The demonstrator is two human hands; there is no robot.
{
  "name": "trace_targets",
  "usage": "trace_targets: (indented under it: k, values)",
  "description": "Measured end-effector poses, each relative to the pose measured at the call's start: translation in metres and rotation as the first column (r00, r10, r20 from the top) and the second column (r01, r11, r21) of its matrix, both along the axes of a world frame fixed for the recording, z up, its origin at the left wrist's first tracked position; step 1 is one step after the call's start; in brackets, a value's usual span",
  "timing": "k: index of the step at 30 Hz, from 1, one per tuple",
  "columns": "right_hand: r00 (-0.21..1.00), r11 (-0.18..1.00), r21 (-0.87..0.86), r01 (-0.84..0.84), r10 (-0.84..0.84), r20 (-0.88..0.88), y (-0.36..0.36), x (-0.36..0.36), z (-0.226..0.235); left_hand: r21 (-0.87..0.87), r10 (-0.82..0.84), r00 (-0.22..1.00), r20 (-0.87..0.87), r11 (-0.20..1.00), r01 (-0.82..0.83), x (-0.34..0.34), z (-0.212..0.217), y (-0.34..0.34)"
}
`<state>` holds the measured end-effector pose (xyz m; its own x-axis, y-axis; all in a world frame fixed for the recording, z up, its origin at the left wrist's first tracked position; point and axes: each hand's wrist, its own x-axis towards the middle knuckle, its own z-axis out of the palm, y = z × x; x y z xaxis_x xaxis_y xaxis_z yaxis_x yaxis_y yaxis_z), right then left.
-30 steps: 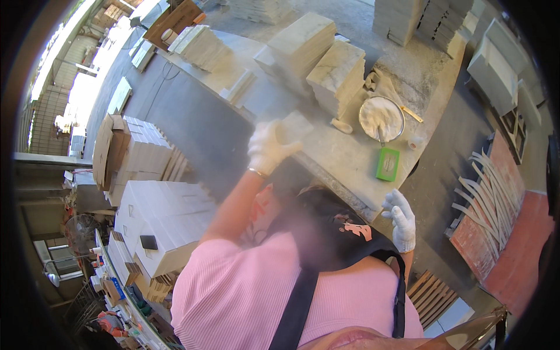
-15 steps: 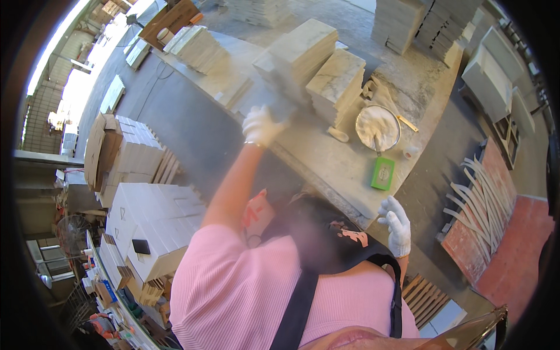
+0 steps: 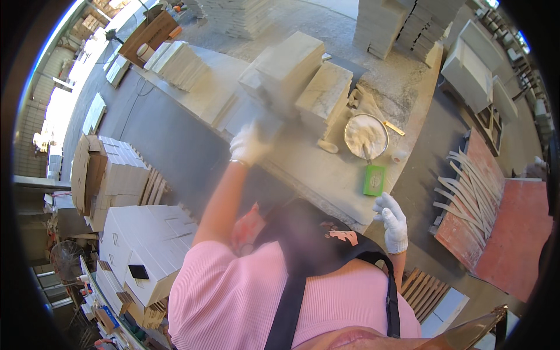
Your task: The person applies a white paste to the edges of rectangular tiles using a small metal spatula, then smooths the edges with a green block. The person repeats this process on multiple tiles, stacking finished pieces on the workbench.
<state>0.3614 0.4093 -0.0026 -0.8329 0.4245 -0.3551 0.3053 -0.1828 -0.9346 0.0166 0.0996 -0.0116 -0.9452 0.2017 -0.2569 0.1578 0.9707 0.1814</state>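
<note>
My left hand [image 3: 249,144], in a white glove, reaches over the table's near edge beside a low, pale flat slab [image 3: 238,118]. A blurred smear covers its fingers, so I cannot see whether it grips anything. My right hand [image 3: 392,224], also gloved in white, is raised by the table's right corner with loosely bent fingers apart and nothing in them. Just above it lies a green box [image 3: 374,180]. Behind the box stands a round pan [image 3: 366,135] of white powder or paste with a tool's handle sticking out. Stacks of pale marble tiles [image 3: 324,93] stand beyond my left hand.
The long worktable [image 3: 318,175] also bears a tile stack [image 3: 181,65] at its far left. White boxes [image 3: 149,239] with a dark phone [image 3: 139,272] on top stand at my left. Curved pale strips [image 3: 466,195] lie on a reddish board at right. More slabs [image 3: 382,26] stand behind.
The whole view has shifted a little, so the table and stacks sit slightly lower and further left. Both hands keep nearly the same places relative to the table.
</note>
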Motion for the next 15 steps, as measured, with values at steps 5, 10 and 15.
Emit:
trace_targets:
  k: [5,10,15]
  values:
    - [0.997,0.998,0.028,-0.063,0.065,-0.052,-0.01,-0.052,0.035,0.018,-0.03,0.999,0.043,0.999,0.029,-0.004,0.003,-0.004]
    - [0.99,0.984,0.163,-0.075,0.092,-0.104,-0.015,-0.134,0.056,0.283,-0.045,0.982,-0.182,0.954,0.097,0.01,0.012,-0.005]
    - [0.981,0.953,0.3,-0.049,0.103,-0.167,-0.007,-0.229,0.076,0.845,-0.137,0.981,0.139,0.532,-0.046,0.026,0.045,0.021]
